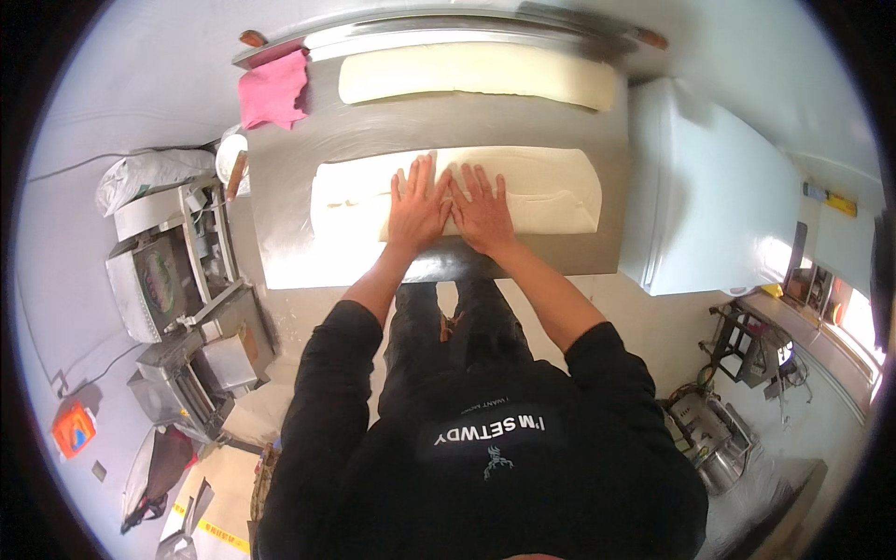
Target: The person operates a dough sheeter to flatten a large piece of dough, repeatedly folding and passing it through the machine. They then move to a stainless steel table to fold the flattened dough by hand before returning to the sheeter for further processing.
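A long, folded slab of pale dough (553, 189) lies across the metal worktop (294, 259) in front of me. My left hand (418, 210) and my right hand (483, 206) rest flat on its middle, palms down, with fingers spread and the thumbs close together. Neither hand grasps anything. A seam runs lengthwise along the dough's upper face, partly hidden by my hands. Beyond it, near the far edge of the worktop, lies a second long slab of dough (476, 70).
A pink cloth (274, 91) lies at the worktop's far left corner. Beside the left edge, a wooden handle (236, 175) rests at a white container. A white cabinet-like appliance (721, 189) stands against the right side. Metal machines (157, 287) stand farther left.
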`<action>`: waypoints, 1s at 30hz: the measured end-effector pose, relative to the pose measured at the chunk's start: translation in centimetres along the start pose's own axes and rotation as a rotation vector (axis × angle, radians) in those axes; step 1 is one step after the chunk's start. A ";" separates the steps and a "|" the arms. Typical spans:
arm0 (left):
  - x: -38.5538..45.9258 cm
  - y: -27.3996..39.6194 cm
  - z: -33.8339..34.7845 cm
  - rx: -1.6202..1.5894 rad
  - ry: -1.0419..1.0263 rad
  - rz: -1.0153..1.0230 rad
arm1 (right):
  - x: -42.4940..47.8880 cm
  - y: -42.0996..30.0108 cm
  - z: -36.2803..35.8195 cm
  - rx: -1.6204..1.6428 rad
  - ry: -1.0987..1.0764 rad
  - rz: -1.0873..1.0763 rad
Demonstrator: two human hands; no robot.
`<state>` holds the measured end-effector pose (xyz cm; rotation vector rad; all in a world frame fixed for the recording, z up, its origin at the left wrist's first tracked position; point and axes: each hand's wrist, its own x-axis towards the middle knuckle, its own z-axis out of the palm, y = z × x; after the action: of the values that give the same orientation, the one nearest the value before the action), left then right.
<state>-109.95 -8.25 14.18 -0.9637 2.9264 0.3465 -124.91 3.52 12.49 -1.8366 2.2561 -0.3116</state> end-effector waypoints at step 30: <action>-0.4 -18.0 -2.9 -0.188 -0.076 -0.284 | -1.5 12.7 -3.3 0.007 0.142 -0.024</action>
<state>-98.87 -22.69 13.46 -1.3366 2.6747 0.6330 -137.44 7.55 11.98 -1.8953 2.3224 -0.4678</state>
